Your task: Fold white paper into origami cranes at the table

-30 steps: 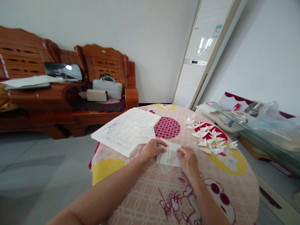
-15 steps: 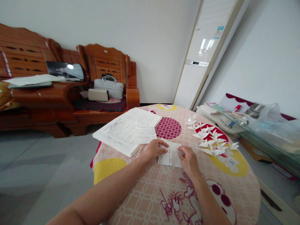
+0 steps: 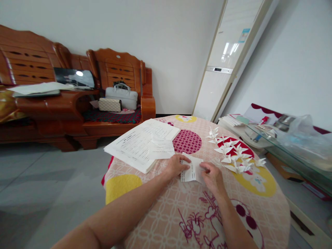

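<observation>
Between my hands is a small printed sheet of paper, creased down its middle and standing slightly bent off the cloth. My left hand grips its left edge, thumb and fingers closing on the paper. At the opposite edge, my right hand pinches the sheet with its fingers curled. Left of them lies a thick stack of printed papers, with a smaller cut piece of paper on its right corner. Several folded white paper cranes stand grouped to the right of my right hand.
The round table wears a patterned pink tablecloth. To its right is a glass-topped stand with a plastic bag and papers. Behind stand a wooden armchair holding bags and a tall white air conditioner.
The sheet now bends up along its middle crease and looks narrower, its sides drawn closer together. Both hands remain on it. The whole view has shifted slightly.
</observation>
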Available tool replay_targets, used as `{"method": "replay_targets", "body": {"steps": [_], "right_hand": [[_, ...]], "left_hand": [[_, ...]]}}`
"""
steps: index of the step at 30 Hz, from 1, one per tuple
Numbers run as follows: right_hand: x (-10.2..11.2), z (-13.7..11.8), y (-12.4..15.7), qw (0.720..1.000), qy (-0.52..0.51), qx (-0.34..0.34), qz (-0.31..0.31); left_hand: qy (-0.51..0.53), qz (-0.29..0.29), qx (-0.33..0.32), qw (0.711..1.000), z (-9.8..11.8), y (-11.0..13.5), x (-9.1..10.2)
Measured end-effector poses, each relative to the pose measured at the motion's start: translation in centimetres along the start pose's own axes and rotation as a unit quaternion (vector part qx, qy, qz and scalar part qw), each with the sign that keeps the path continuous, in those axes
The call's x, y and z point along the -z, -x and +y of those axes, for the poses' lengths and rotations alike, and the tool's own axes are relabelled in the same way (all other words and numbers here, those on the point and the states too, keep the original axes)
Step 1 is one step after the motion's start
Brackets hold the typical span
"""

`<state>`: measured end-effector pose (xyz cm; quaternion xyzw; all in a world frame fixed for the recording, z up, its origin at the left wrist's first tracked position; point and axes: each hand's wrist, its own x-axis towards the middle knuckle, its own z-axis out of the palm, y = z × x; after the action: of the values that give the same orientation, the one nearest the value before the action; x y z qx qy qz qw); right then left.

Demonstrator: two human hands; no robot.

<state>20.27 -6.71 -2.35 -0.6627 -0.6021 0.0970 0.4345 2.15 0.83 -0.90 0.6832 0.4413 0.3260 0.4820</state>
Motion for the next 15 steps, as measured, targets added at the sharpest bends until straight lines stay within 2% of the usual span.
{"method": "replay_targets", "body": {"steps": [4,8,10,12,14,15], "right_hand": [[0.29,-0.23,-0.03,0.999,-0.032,-0.021,0.005],[0.42,-0.26,0.01,0.987,-0.141,-0.078,0.005],[0.32,-0.27,0.05,0.968,-0.216,-0.127,0.031],[0.18,-0.31,0.09,0.936,-0.297,-0.172,0.078],[0.15,-0.35,0.11,0.907,-0.357,-0.195,0.114],[0.18,-0.37,0.11,0.902,-0.365,-0.197,0.12]], "left_hand": [[-0.011,0.0,-0.014,1.0,0.1,-0.19,-0.11],[-0.011,0.006,-0.034,0.999,0.06,-0.15,0.15],[0.003,0.002,-0.033,0.999,-0.11,-0.19,0.26],[0.014,-0.003,-0.035,0.999,-0.33,-0.31,0.31],[0.012,-0.005,-0.042,0.999,-0.54,-0.48,0.27],[0.01,-0.004,-0.046,0.999,-0.63,-0.55,0.21]]}}
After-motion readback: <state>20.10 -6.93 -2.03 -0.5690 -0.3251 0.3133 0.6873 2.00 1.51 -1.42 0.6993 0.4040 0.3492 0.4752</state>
